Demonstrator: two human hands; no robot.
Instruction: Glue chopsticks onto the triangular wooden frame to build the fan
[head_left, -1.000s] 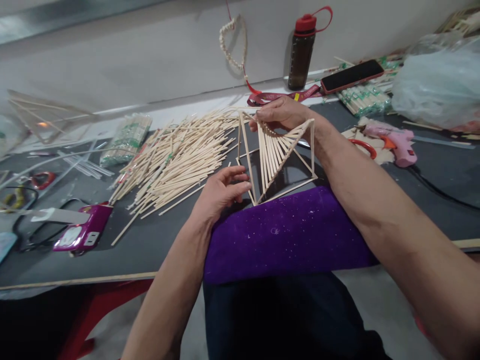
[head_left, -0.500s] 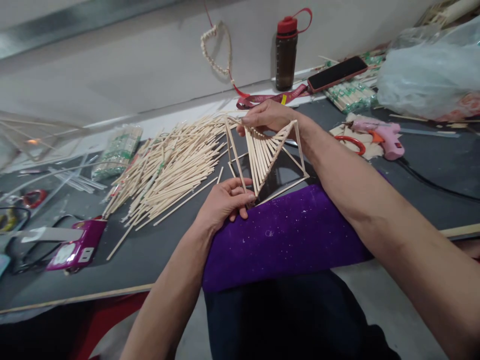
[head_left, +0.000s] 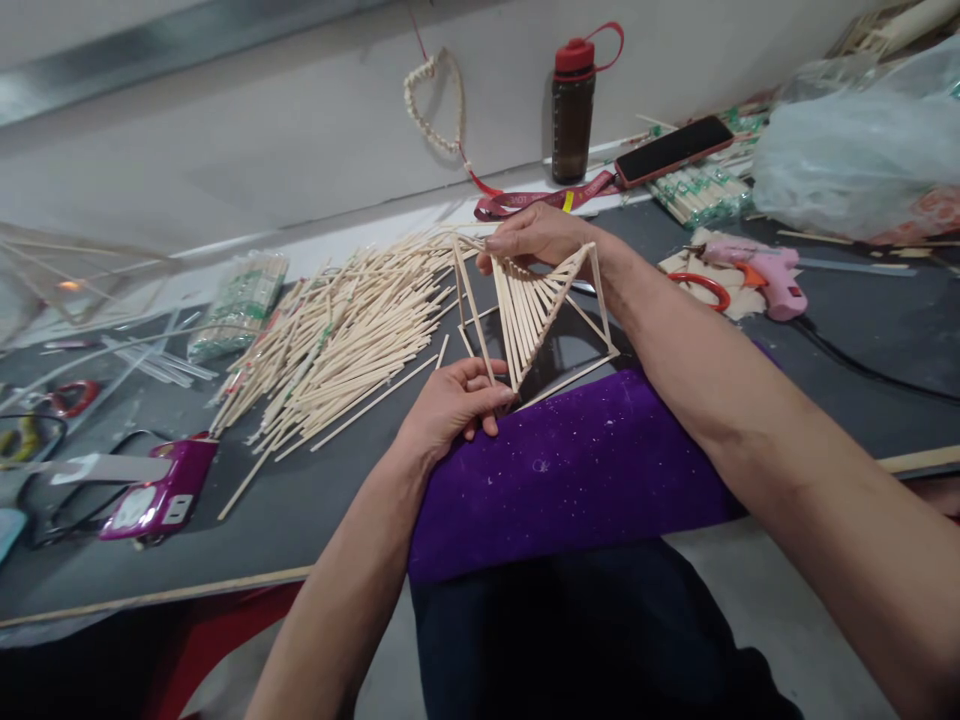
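Note:
A frame built of thin wooden sticks [head_left: 529, 318] stands on the grey table, with a twisted fan of sticks across its middle. My left hand [head_left: 469, 398] pinches its near lower corner between thumb and fingers. At the far upper corner, my right hand [head_left: 536, 236] is closed on the frame, its fingertips partly hidden. A purple cloth [head_left: 577, 470] lies over the table edge, just under the frame's near side. Left of the frame spreads a large pile of loose wooden sticks [head_left: 352, 345].
A pink glue gun [head_left: 780, 278] and an orange-red ring [head_left: 701, 290] lie to the right. Behind stand a dark bottle [head_left: 572, 120] and a phone [head_left: 675, 152]. A plastic bag [head_left: 855, 150] fills the back right. At left are a magenta device [head_left: 161, 490] and wrapped sticks [head_left: 238, 303].
The view has shifted very slightly. Both hands keep the same grip on the stick frame, which has hardly moved.

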